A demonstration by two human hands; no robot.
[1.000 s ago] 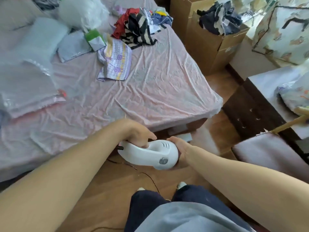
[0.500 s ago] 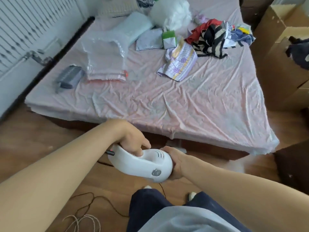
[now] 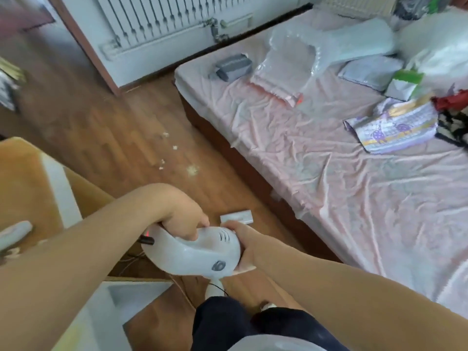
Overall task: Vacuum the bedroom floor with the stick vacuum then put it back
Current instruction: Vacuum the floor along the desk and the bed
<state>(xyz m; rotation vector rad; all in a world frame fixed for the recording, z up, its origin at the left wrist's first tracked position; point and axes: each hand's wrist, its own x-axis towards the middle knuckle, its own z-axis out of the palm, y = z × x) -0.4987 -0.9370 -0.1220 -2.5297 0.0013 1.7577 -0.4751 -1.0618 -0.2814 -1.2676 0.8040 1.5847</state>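
Head camera, looking down: one white stick vacuum [image 3: 192, 252] is held over the wooden floor [image 3: 101, 127] just above the person's knees, its single grey nozzle [image 3: 236, 217] on the boards beside one pink-sheeted bed [image 3: 329, 186]. Two bare hands hold it: the left hand [image 3: 182, 219] has its fingers curled round the handle, and the right hand [image 3: 244, 243] cups the rounded front end with its fingers wrapped under. Compared with half a second ago, both grips are unchanged, but the view has swung left, bringing in about five pale scraps [image 3: 192, 170] on the floor, more of one white radiator [image 3: 164, 19] and one cardboard box [image 3: 22, 183].
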